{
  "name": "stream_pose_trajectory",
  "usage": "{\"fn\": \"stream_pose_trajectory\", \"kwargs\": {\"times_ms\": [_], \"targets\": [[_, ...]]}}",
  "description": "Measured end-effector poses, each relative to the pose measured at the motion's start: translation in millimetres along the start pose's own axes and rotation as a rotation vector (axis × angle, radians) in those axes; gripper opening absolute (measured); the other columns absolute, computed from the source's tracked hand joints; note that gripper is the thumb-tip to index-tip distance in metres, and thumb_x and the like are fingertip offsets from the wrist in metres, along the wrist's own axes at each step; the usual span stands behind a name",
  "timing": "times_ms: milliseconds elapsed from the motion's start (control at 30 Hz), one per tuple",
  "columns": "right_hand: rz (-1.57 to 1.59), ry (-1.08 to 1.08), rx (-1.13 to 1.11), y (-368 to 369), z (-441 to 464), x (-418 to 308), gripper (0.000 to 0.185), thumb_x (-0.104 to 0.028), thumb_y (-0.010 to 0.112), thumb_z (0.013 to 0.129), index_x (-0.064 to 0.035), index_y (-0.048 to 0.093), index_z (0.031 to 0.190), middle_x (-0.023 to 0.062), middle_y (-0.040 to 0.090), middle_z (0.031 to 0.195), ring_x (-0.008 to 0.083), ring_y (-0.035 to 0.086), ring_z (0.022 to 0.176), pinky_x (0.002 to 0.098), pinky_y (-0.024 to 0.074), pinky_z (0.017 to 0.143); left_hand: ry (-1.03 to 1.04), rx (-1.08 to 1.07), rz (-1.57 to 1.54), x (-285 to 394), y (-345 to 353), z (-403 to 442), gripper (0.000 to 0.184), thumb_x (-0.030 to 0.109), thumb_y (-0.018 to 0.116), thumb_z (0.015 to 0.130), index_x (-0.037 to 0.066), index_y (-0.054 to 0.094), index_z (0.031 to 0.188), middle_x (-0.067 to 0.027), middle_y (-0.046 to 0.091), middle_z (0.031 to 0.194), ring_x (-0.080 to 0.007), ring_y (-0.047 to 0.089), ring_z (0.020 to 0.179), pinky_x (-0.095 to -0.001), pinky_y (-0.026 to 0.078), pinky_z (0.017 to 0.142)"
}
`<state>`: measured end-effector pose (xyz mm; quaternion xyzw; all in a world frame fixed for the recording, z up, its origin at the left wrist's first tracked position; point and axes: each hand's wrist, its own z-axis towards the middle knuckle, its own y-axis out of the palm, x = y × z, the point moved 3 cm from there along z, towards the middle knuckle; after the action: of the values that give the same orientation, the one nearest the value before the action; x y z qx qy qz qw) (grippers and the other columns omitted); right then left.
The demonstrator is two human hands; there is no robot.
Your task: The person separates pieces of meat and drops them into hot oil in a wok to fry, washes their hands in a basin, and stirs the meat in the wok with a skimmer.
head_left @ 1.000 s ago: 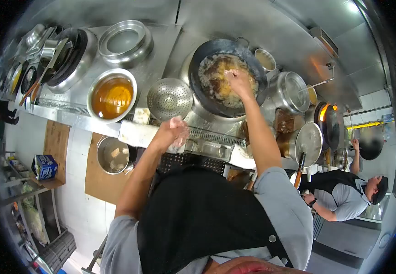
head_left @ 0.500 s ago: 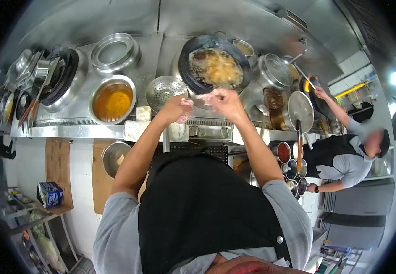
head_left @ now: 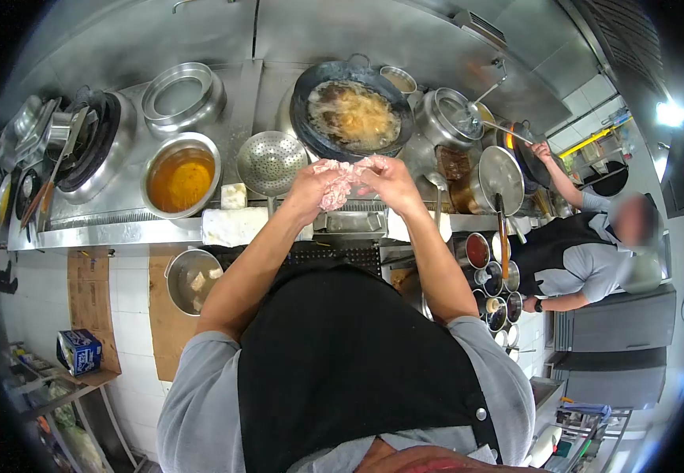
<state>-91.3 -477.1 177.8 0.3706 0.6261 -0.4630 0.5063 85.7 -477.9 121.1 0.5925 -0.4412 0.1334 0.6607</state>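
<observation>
My left hand [head_left: 310,191] is closed around a clump of pale pink raw meat [head_left: 335,186]. My right hand [head_left: 387,180] meets it from the other side, its fingers pinching the same meat. Both hands are just in front of a dark wok [head_left: 304,126], where pieces of food [head_left: 364,120] fry in bubbling oil. To the left of my left hand lies a perforated skimmer [head_left: 267,165], its handle pointing toward me. How the meat divides between the fingers is partly hidden.
A basin of amber oil [head_left: 156,194] and a lidded pot [head_left: 214,98] stand left. On the right are a ladle [head_left: 436,181], a large strainer [head_left: 502,177] and several sauce containers [head_left: 477,251]. A co-worker [head_left: 594,260] works at right. Below is a pot [head_left: 176,293] with pale pieces.
My hands have come together, and the meat strands that hung from each now form one joined clump. The whole view has shifted slightly left. The co-worker's raised arm has moved a little.
</observation>
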Motion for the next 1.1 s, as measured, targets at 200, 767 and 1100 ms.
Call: {"fn": "stream_pose_trajectory", "kwargs": {"times_ms": [200,767,1100], "targets": [[0.057,0.017,0.11,-8.0,10.8,18.5,0.017,-0.011,0.068,0.095,0.0033,0.069,0.105,0.0095,0.072,0.095,0.0145,0.069,0.078,0.0306,0.058,0.064,0.135,0.15,-0.004,-2.1,-0.3,11.5,0.015,0.005,0.063,0.095,0.0,0.064,0.109,-0.008,0.07,0.088,-0.0154,0.066,0.07,-0.0289,0.051,0.057],[-0.649,0.138,-0.024,-119.1,190.7,104.5,0.021,-0.018,0.065,0.094,-0.0016,0.075,0.1,0.0109,0.076,0.097,0.0212,0.071,0.081,0.035,0.0566,0.068,0.015,0.303,0.038,-53.9,-92.6,34.3,0.03,0.015,0.07,0.094,-0.003,0.06,0.116,-0.0084,0.069,0.092,-0.0138,0.064,0.078,-0.0303,0.052,0.068],[-0.428,0.116,-0.335,-42.5,123.6,13.8,0.034,-0.029,0.073,0.093,-0.0037,0.074,0.116,0.0068,0.076,0.106,0.0175,0.071,0.089,0.028,0.057,0.066,0.152,0.143,0.646,-1.3,-51.9,11.3,0.079,0.011,0.07,0.093,-0.005,0.026,0.157,-0.0188,0.069,0.12,-0.0277,0.07,0.101,-0.035,0.055,0.089]]}}
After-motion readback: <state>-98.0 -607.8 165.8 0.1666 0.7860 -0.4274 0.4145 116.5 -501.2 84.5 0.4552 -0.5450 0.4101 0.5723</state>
